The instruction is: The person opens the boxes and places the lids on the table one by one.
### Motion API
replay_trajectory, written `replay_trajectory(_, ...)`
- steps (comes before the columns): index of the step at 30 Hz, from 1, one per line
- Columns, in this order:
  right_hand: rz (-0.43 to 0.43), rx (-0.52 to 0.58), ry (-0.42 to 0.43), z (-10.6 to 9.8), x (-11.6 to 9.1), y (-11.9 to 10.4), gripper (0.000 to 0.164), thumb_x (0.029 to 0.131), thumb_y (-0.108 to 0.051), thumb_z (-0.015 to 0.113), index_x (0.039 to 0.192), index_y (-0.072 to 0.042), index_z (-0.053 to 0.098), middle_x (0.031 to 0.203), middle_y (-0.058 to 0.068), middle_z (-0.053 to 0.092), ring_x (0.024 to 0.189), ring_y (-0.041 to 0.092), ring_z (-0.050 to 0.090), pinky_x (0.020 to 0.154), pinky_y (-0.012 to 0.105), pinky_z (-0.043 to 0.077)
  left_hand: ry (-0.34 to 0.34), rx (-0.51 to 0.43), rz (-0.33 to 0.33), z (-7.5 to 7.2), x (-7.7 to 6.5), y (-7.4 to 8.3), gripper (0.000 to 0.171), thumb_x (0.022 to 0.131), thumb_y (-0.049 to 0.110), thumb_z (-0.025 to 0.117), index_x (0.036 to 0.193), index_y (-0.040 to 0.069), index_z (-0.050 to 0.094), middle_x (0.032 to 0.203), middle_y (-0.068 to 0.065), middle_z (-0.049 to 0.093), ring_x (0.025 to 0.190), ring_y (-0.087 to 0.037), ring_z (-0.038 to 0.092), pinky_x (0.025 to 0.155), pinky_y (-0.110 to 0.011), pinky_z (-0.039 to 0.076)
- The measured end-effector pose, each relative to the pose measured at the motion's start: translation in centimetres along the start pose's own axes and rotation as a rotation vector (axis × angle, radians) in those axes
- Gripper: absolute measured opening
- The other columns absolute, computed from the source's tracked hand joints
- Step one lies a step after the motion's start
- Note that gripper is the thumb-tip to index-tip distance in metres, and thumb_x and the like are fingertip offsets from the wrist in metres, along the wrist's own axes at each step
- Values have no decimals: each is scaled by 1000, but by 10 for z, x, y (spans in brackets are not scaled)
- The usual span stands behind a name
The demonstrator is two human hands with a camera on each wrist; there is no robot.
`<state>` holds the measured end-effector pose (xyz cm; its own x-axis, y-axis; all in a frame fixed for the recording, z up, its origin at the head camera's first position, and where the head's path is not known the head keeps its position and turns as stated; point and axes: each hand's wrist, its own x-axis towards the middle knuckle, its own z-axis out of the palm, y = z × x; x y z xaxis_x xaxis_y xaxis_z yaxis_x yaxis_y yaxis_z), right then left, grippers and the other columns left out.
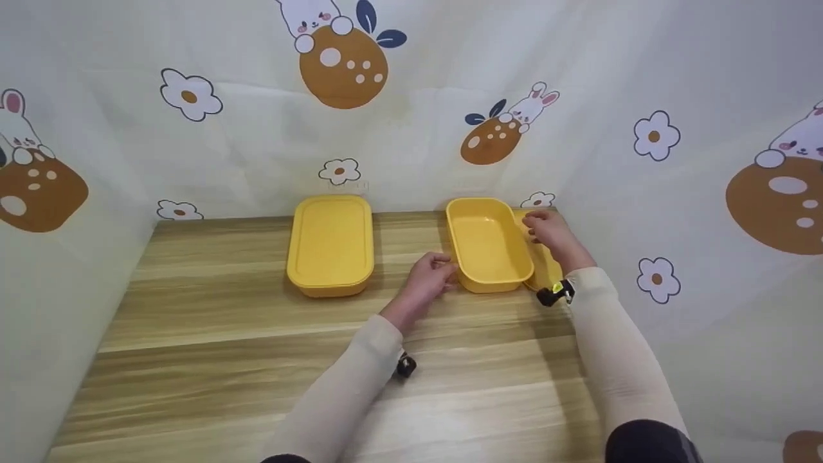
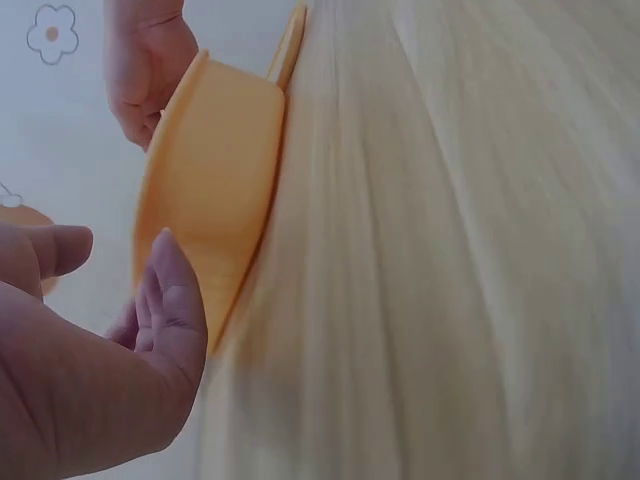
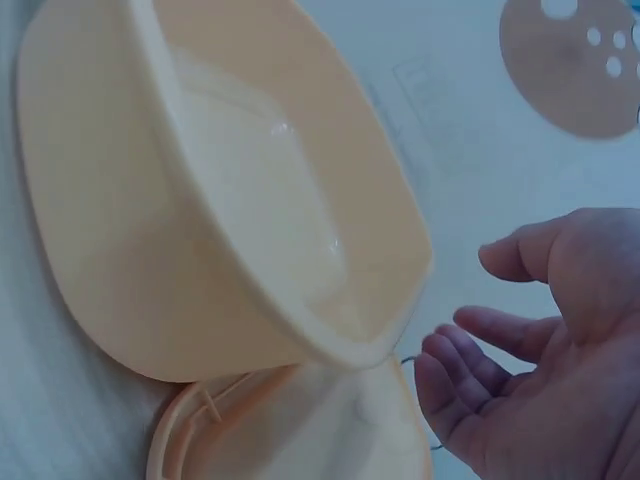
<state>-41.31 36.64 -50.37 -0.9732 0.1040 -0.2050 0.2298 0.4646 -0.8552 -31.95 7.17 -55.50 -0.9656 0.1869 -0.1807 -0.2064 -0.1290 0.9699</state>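
An uncovered yellow box [image 1: 490, 247] stands on the wood-grain table, its inside facing up. Under and beside its right side lies a yellow lid [image 1: 545, 267], partly hidden by the box and my right arm. My left hand [image 1: 429, 278] is at the box's left wall, thumb apart from loosely bent fingers; in the left wrist view the fingertips overlap the wall [image 2: 215, 170], and I cannot tell whether they touch. My right hand [image 1: 554, 236] hovers over the lid, right of the box; the right wrist view shows its fingers [image 3: 490, 370] relaxed, holding nothing.
A second yellow box with its lid on [image 1: 331, 247] stands to the left, near the back edge. Printed fabric [image 1: 411, 141] hangs behind the table and along both sides. Wood-grain tabletop [image 1: 212, 360] stretches in front of the boxes.
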Motion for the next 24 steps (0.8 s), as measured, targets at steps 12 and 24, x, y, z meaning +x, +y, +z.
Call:
replay_trajectory(12, -248, 24, 90, 34, -53, -28, 37, 111, -17, 64, 140, 5, 66, 114, 13, 64, 101, 23, 61, 91, 39, 59, -122, 256, 169, -48, -42, 41, 21, 104, 5, 66, 123, -4, 69, 102, -8, 64, 92, -19, 64, 83, -35, 64)
replay_trajectory(24, -373, 38, -152, 90, -118, -46, 27, 110, -12, 66, 133, 2, 70, 105, 9, 65, 101, 36, 63, 84, 42, 60, -93, 331, 152, -112, -85, 45, 21, 109, 10, 69, 125, -4, 69, 102, -7, 66, 94, -19, 63, 86, -37, 64)
